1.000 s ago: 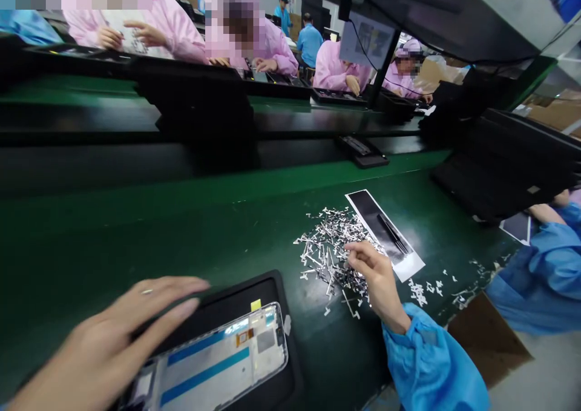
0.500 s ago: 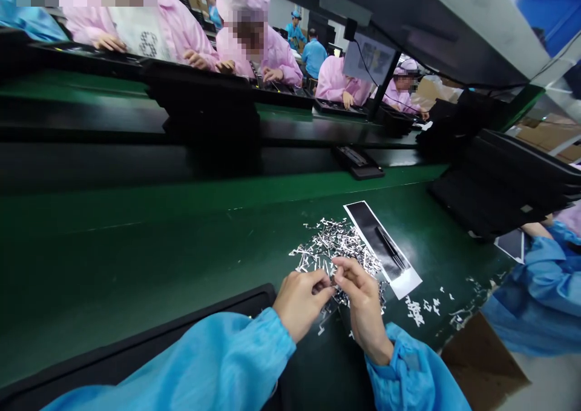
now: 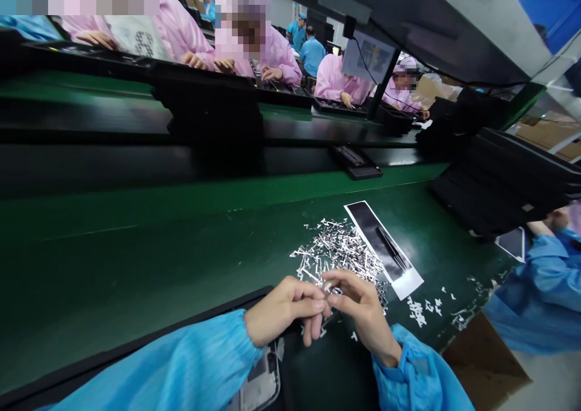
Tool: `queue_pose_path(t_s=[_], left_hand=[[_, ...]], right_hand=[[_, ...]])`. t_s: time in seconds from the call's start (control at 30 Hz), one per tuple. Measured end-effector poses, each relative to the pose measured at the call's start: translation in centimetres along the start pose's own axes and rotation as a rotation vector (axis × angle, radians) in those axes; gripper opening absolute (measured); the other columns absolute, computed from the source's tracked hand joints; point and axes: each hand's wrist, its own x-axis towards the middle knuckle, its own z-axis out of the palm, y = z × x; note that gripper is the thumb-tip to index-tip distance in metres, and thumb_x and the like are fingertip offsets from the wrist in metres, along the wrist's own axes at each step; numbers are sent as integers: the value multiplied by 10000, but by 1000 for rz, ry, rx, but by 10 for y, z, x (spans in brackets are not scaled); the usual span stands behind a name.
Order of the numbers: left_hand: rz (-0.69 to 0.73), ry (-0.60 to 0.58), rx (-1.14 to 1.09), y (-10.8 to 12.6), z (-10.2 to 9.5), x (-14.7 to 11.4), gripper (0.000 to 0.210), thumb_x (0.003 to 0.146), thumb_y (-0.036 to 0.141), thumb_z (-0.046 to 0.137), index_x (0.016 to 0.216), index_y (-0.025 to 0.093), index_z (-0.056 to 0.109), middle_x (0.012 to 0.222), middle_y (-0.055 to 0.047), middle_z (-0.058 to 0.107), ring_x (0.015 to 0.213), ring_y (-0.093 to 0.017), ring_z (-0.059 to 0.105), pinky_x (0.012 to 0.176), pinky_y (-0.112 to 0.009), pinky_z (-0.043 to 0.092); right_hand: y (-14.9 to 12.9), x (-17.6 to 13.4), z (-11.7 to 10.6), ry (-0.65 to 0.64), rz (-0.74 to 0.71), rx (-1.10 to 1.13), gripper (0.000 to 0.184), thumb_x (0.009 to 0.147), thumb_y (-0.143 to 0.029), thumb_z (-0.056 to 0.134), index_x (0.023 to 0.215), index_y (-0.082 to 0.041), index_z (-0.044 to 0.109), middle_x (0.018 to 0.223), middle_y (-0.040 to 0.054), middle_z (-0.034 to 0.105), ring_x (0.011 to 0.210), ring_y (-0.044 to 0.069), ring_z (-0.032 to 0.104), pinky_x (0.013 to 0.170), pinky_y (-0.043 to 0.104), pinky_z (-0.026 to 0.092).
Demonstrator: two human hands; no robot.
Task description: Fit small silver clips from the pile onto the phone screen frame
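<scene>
- My left hand [image 3: 284, 310] and right hand [image 3: 363, 314] meet fingertip to fingertip at the near edge of the pile of small silvery metal strips [image 3: 338, 255] on the dark green bench surface [image 3: 136, 247].
- Both hands pinch together on one small silvery strip [image 3: 327, 286]; the strip sits between the thumb and forefinger tips of each hand, just above the pile's near edge.
- Both of my sleeves are light blue.
- A long black-and-white rectangular card [image 3: 384, 249] lies just beside the pile on its right, set at an angle.
- Scattered white scraps [image 3: 420, 311] lie near the card's near end.
- A black tray [image 3: 136, 350] lies under my left forearm; a silver-framed phone panel [image 3: 261, 387] shows partly below the wrist.
- A co-worker's light blue sleeve [image 3: 540, 296] is at the right edge, well apart from my hands.
- People in pink coats [image 3: 272, 51] work on the far side of the line.
</scene>
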Motion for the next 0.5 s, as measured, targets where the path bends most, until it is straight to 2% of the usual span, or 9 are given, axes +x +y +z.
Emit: queue_pose_path(t_s=[0.07,0.13,0.27,0.37,0.5], left_hand=[[-17,-27,-28,-1,-1,-2,330,655,446,537,661,117,560,488,-10,564,398,-100,498,488,-233,374],[-28,-36,-38,-2,-1,-3,329,647,445,542,653,116,562,478,-10,555,386,-99,488,464,-226,364],[-12,18,8,-4,0,-4,349,654,466,513,681,120,549,508,-29,570,423,-119,508,487,-243,390],[33,152,132,-7,2,-6,359,677,480,468,708,130,545,548,-43,581,494,-153,526,535,-277,411],[133,450,384,-14,6,-6,223,696,379,484,713,180,581,712,-40,604,726,-202,525,699,-312,368]], right_hand=[[-1,0,-1,-29,-2,-2,182,724,-211,578,900,-236,618,784,-8,564,757,139,512,702,254,379],[-1,0,-2,-39,-7,-14,103,721,-228,583,809,-222,635,730,-13,556,700,128,500,663,246,371],[-1,1,-2,-13,11,-59,76,733,-250,571,735,-204,631,655,-18,543,639,120,483,626,244,357],[1,3,0,15,38,-102,96,743,-252,561,695,-190,616,640,-19,545,625,116,480,611,238,351],[1,4,4,24,59,-149,90,732,-227,570,665,-186,614,633,-27,535,629,107,470,610,228,331]])
